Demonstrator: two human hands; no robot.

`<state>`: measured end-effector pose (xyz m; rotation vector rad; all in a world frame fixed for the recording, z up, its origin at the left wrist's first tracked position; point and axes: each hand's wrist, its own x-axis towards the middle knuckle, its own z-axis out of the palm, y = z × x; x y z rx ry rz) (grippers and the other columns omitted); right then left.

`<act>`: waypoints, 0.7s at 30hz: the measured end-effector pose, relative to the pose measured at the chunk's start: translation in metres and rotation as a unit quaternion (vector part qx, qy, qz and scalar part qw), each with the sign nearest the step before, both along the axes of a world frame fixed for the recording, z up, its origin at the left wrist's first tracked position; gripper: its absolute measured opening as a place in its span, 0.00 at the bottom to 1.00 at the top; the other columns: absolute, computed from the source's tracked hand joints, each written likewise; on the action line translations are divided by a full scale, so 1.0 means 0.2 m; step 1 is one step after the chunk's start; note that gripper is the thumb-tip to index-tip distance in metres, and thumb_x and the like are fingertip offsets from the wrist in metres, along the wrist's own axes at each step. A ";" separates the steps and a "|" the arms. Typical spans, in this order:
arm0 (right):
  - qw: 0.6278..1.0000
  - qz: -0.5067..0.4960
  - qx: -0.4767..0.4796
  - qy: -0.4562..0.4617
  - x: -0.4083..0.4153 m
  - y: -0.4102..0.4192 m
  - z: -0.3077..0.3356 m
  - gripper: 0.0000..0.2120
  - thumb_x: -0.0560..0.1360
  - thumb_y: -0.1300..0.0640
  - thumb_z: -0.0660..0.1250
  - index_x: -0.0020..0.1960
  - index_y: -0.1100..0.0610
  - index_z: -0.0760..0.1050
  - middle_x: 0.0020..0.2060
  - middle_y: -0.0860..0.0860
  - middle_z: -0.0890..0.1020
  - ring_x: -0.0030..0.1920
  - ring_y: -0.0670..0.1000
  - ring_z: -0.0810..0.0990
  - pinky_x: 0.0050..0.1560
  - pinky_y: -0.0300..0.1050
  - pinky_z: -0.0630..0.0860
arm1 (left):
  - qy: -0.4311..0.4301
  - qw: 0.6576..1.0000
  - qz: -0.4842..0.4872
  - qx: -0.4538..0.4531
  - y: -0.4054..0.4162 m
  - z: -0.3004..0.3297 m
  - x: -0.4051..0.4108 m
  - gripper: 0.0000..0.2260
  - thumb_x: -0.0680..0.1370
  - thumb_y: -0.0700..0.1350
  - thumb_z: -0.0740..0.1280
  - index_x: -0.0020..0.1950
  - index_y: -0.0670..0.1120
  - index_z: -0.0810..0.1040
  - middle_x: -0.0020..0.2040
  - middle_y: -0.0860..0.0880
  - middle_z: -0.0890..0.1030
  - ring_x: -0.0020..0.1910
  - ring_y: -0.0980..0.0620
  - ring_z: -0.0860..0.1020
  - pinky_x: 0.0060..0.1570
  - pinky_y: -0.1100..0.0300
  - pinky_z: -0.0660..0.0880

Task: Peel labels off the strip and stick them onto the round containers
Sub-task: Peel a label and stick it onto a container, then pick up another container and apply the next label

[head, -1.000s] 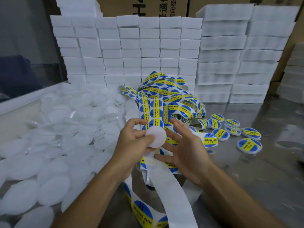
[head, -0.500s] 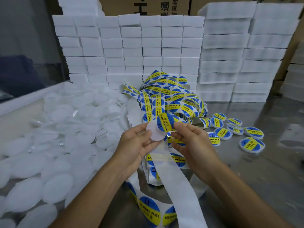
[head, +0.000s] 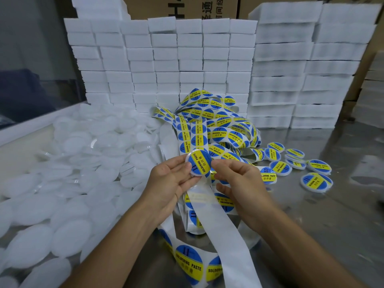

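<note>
The round container (head: 199, 162) sits dead centre, held up off the table, a blue-and-yellow label (head: 200, 161) already lying across its face. The left hand (head: 173, 179) pinches its rim from nine o'clock, thumb on top and fingers curled beneath; the right hand (head: 236, 179) has thumb and forefinger closed against the edge at three o'clock, though whether they grip the rim or merely smooth the label's edge is hard to tell. This looks a light, thin, stiff plastic disc, likely a touch slippery, so the rim is the place to hold it, leaving the face free for pressing. The label is soft film and would crease if rubbed carelessly. Below, at six o'clock, the bare backing strip (head: 226, 235) trails toward the camera and runs off the frame; the tangled pile of label strip (head: 216, 125) rises at twelve. Finished containers (head: 315, 181) lie at three o'clock on the metal table (head: 342, 225), a heap of unlabelled containers (head: 72, 173) spreads at nine, and white stacked boxes (head: 187, 59) wall the back. The container's underside and the left fingertips are hidden.
</note>
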<state>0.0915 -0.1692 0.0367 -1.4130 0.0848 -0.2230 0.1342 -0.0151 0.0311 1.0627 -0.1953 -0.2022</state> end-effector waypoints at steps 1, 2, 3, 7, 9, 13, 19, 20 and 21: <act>1.000 -0.001 -0.001 0.001 0.00 0.00 0.00 0.04 0.74 0.53 0.73 0.40 0.50 0.86 0.38 0.44 0.85 0.34 0.37 0.81 0.40 0.38 0.77 | -0.001 1.000 -0.001 0.002 0.00 0.00 0.00 0.14 0.78 0.34 0.64 0.64 0.37 0.75 0.54 0.41 0.84 0.54 0.45 0.83 0.50 0.56 0.81; 1.000 -0.001 -0.001 0.001 0.00 0.00 0.00 0.05 0.74 0.53 0.73 0.40 0.49 0.86 0.38 0.44 0.85 0.34 0.37 0.81 0.38 0.37 0.77 | -0.001 1.000 -0.002 0.003 0.00 0.00 0.00 0.14 0.78 0.34 0.64 0.64 0.37 0.75 0.54 0.41 0.84 0.54 0.45 0.83 0.50 0.55 0.81; 1.000 -0.002 -0.001 0.001 0.00 0.00 0.00 0.05 0.74 0.53 0.73 0.40 0.49 0.86 0.37 0.44 0.85 0.34 0.37 0.81 0.37 0.36 0.77 | -0.002 1.000 -0.004 0.004 0.00 0.00 0.00 0.13 0.78 0.34 0.64 0.63 0.37 0.75 0.54 0.41 0.84 0.54 0.45 0.83 0.50 0.55 0.81; 1.000 -0.004 -0.004 0.006 0.00 0.00 0.01 0.05 0.74 0.53 0.73 0.40 0.50 0.86 0.38 0.44 0.85 0.34 0.38 0.81 0.36 0.35 0.77 | -0.003 1.000 -0.007 0.006 0.00 0.00 0.00 0.13 0.78 0.34 0.64 0.62 0.38 0.76 0.54 0.41 0.84 0.54 0.45 0.83 0.50 0.55 0.81; 1.000 -0.009 -0.006 0.012 0.00 0.00 0.00 0.04 0.74 0.53 0.74 0.41 0.51 0.86 0.38 0.46 0.85 0.34 0.38 0.81 0.37 0.37 0.77 | -0.003 1.000 -0.008 0.005 0.00 0.00 -0.01 0.12 0.78 0.34 0.64 0.61 0.38 0.77 0.54 0.41 0.84 0.54 0.45 0.83 0.49 0.56 0.81; 1.000 -0.014 -0.005 0.020 0.00 0.01 0.00 0.05 0.73 0.53 0.74 0.41 0.53 0.86 0.39 0.46 0.86 0.34 0.39 0.81 0.39 0.39 0.77 | -0.006 1.000 -0.013 0.003 0.00 0.00 -0.01 0.11 0.78 0.34 0.64 0.60 0.39 0.77 0.53 0.41 0.85 0.53 0.45 0.84 0.48 0.57 0.82; 1.000 -0.018 -0.005 0.021 0.01 0.00 0.00 0.04 0.73 0.53 0.74 0.43 0.53 0.86 0.39 0.46 0.86 0.34 0.39 0.81 0.38 0.37 0.78 | -0.006 1.000 -0.010 0.009 0.01 0.01 -0.01 0.10 0.78 0.34 0.64 0.58 0.40 0.78 0.52 0.42 0.85 0.52 0.46 0.84 0.46 0.58 0.82; 1.000 -0.019 -0.003 0.020 0.01 0.00 0.00 0.04 0.74 0.53 0.74 0.43 0.53 0.86 0.38 0.47 0.86 0.33 0.39 0.81 0.37 0.37 0.78 | -0.006 1.000 -0.010 0.009 0.01 0.01 -0.01 0.10 0.78 0.34 0.64 0.58 0.39 0.78 0.52 0.42 0.85 0.52 0.45 0.84 0.46 0.57 0.82; 1.000 -0.019 0.001 0.019 0.01 0.00 -0.01 0.04 0.74 0.53 0.73 0.43 0.53 0.86 0.37 0.47 0.85 0.32 0.40 0.80 0.36 0.36 0.77 | -0.007 1.000 -0.010 0.011 0.01 0.01 -0.01 0.11 0.78 0.34 0.64 0.59 0.39 0.78 0.53 0.42 0.85 0.52 0.45 0.84 0.47 0.57 0.82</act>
